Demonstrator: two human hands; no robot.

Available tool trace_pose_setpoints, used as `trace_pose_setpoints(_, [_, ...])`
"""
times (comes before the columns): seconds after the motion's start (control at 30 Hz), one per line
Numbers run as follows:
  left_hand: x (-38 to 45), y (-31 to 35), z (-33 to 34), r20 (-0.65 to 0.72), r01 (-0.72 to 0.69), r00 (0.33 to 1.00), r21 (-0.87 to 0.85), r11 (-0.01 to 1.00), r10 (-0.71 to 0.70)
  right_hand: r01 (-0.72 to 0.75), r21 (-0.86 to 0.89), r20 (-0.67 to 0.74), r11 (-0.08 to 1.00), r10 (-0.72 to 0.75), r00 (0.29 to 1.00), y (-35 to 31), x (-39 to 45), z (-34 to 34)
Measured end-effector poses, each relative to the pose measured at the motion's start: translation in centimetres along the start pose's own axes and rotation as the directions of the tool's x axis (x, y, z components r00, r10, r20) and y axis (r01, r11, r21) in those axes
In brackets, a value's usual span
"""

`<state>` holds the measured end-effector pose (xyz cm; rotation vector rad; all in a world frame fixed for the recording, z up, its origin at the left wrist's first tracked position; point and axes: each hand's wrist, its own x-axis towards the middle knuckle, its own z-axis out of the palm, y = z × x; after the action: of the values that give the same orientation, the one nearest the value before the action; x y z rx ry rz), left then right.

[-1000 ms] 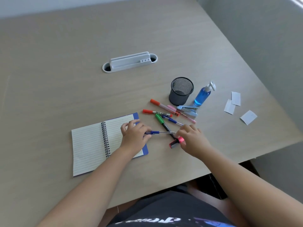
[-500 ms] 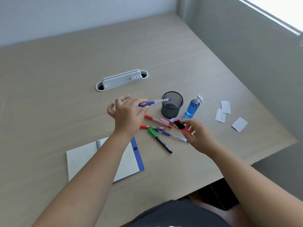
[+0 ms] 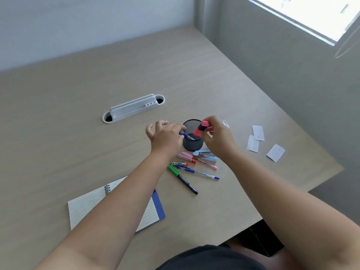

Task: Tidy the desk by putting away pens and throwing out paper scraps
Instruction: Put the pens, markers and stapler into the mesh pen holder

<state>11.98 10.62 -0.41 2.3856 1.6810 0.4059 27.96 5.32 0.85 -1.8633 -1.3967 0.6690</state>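
Observation:
A black mesh pen cup (image 3: 192,143) stands mid-desk. My left hand (image 3: 167,137) holds a blue pen (image 3: 186,135) whose tip slants down into the cup. My right hand (image 3: 219,137) grips a pink highlighter (image 3: 200,129) just over the cup's rim. Loose on the desk in front of the cup lie a green marker (image 3: 182,178), a blue pen (image 3: 198,172), a pink pen (image 3: 198,160) and orange markers (image 3: 183,163). Three white paper scraps (image 3: 258,133) (image 3: 252,143) (image 3: 275,152) lie to the right.
An open spiral notebook (image 3: 87,203) lies near the front edge under my left forearm. A light blue stapler (image 3: 205,154) sits by the pens. A white cable grommet tray (image 3: 133,108) is set into the desk farther back. The desk's right edge (image 3: 303,125) runs near a grey wall.
Both hands lifted from the desk toward the cup: the left carried the blue pen to its rim, the right raised the pink highlighter above it. The view tilted up.

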Motion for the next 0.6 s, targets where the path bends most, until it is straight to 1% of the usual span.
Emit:
trace_pose_setpoints(0.07, [0.0,0.1,0.3,0.015,0.006,1.0,-0.014,1.0,-0.006,-0.025,-0.056,0.047,0.998,0.028,0.998,0.5,0.4,0.6])
trace_pose_setpoints(0.13, [-0.2,-0.2,0.5,0.014,0.032,0.999,-0.039,0.999,-0.031,0.004,-0.091,0.082,0.996,0.004,0.997,1.0,0.7,1.3])
trace_pose_setpoints(0.23, [-1.1,-1.7,0.9,0.009,0.13,0.992,-0.099,0.987,-0.13,0.047,-0.162,0.13,0.986,-0.025,0.991,2.0,0.9,2.0])
trace_pose_setpoints(0.3, [-1.9,-3.2,1.5,0.028,0.203,0.979,-0.111,0.973,-0.201,0.072,-0.168,0.138,0.983,-0.049,0.989,2.6,0.7,2.2])
trace_pose_setpoints(0.37, [-2.9,-4.8,2.2,0.099,0.246,0.966,-0.064,0.967,-0.239,0.156,-0.181,0.07,0.971,-0.145,0.987,3.4,-0.2,2.2])
trace_pose_setpoints(0.43, [-3.8,-6.3,3.0,0.187,0.229,0.954,0.041,0.973,-0.233,0.274,-0.219,0.015,0.937,-0.277,0.961,4.6,-1.5,2.5])
trace_pose_setpoints(0.47, [-4.1,-7.0,3.3,0.225,0.21,0.948,0.094,0.973,-0.226,0.32,-0.235,0.045,0.918,-0.319,0.947,5.3,-2.2,2.8])
trace_pose_setpoints(0.5, [-4.4,-7.7,3.7,0.265,0.192,0.938,0.138,0.972,-0.223,0.365,-0.252,0.13,0.896,-0.343,0.93,6.0,-2.9,3.1])
trace_pose_setpoints(0.53, [-4.6,-8.2,4.0,0.304,0.175,0.927,0.168,0.97,-0.22,0.4,-0.275,0.245,0.874,-0.338,0.909,6.4,-3.4,3.5])
trace_pose_setpoints(0.57, [-4.8,-8.6,4.3,0.338,0.159,0.917,0.183,0.97,-0.214,0.406,-0.306,0.361,0.861,-0.289,0.887,6.5,-3.9,3.9])
trace_pose_setpoints(0.6, [-4.8,-8.8,4.6,0.367,0.15,0.907,0.177,0.973,-0.207,0.389,-0.339,0.446,0.857,-0.218,0.868,6.6,-4.2,4.4])
